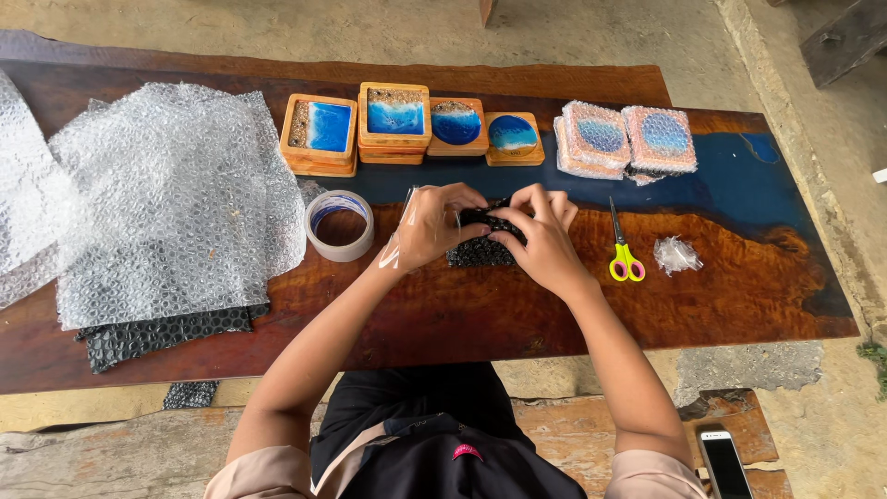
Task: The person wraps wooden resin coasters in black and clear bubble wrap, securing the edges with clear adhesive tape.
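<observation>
black bubble-wrapped bundle sits at the middle of the table, held between both hands. left hand curls over its left end, pinching a strip of clear tape that hangs from the fingers; right hand presses its fingers down on the right end. this piece looks partly wrapped, not yet taped shut. just left stands a tape roll; right lie yellow-pink scissors and a crumpled scrap. far right, two stacks of wrapped coasters appear done. far middle, bare wooden coasters with blue tops wait unwrapped. far left, clear bubble wrap sheets over black ones remain.
</observation>
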